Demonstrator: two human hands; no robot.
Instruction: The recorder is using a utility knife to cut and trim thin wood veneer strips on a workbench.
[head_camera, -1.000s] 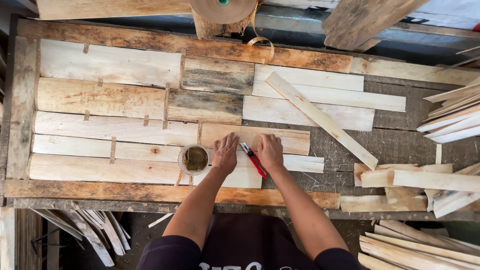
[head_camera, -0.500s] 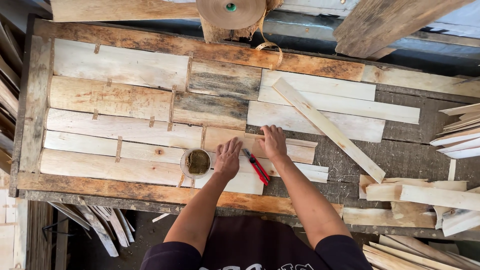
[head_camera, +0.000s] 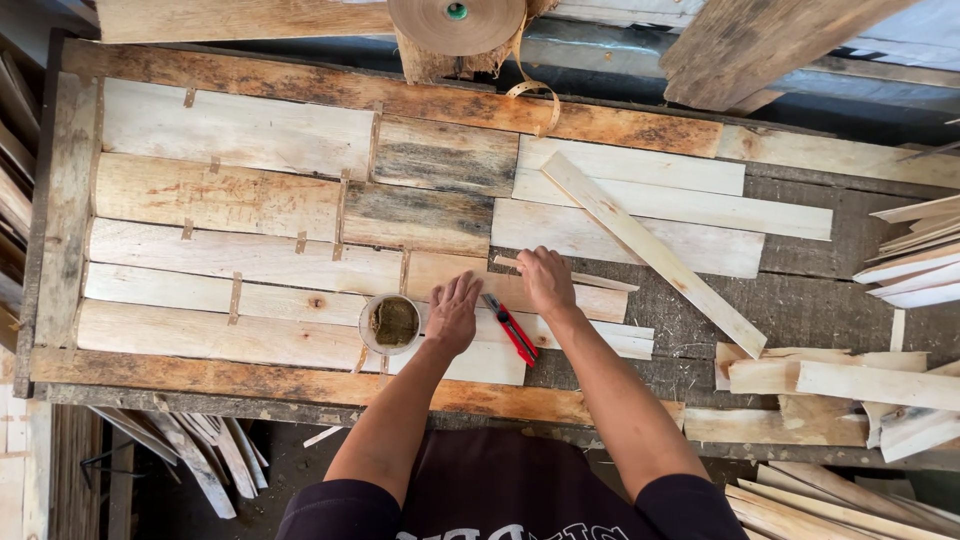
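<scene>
— Left hand (head_camera: 453, 312)?
— Flat on the pale strips (head_camera: 300, 268), palm down, fingers spread a little and pointing away from the body. Closed on nothing. Just right of the small round cup (head_camera: 392, 322) of brownish paste; whether touching the cup's rim, cannot tell.

— Right hand (head_camera: 545, 280)?
— Pressed down on a short tan strip (head_camera: 520, 292), knuckles up, fingers curled over its far edge. Resting on the wood, not clamped around anything visible.

— And the red cutter (head_camera: 511, 329)?
— Lying loose on the strips, between the two hands, slanted from upper left to lower right. Near both wrists, held by neither. Closer to the right forearm than to the cup.

— Around them?
— Rows of thin pale boards laid side by side across the worktop (head_camera: 300, 378), joined here and there by small brown tape tabs. Two darker, greyish boards (head_camera: 440, 185) in the middle of the upper rows. One long narrow slat (head_camera: 655, 255) lying diagonally over the boards to the right of the right hand, well apart from the cutter. A roll of brown tape (head_camera: 455, 22) at the far edge, a curl of it hanging down. Loose offcuts (head_camera: 850, 385) piled at the right end.
</scene>
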